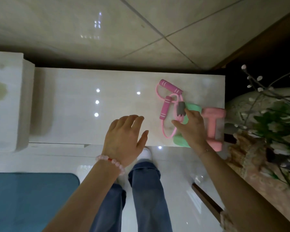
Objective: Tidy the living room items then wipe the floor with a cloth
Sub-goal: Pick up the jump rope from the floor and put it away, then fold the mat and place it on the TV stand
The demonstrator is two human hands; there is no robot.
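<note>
Head view shows the green dumbbell lying on the right end of the bench, its near head at the front edge. The right grip lies across its handle, thumb splayed and a fingertip against the grey clasp. Whether the hidden fingers close under the handle I cannot tell. The pink resistance band loops partly under that dumbbell, so lifting it could probably snag the tube and drag the band along. The pink dumbbell lies just beside it, tight to the bench's right end, with its near head seemingly past the front edge. A nudge from the wrist could likely roll it off onto the tiled floor, close to the white shoe. Both dumbbells look matte and rubbery or neoprene-coated, with blocky heads on thick short handles, so they should be heavy for their size. The band is thin, springy tube with two ribbed foam handles, and the clasp is a dull ridged block. The bench top is glossy, hard and pale, throwing back lamp spots, and probably slippery under a coated weight. The left grip hovers over bare bench, wide and holding nothing, with a beaded bracelet at the wrist. A blue mat lies on the floor to the left, and a spindly plant stands to the right of the bench.
</note>
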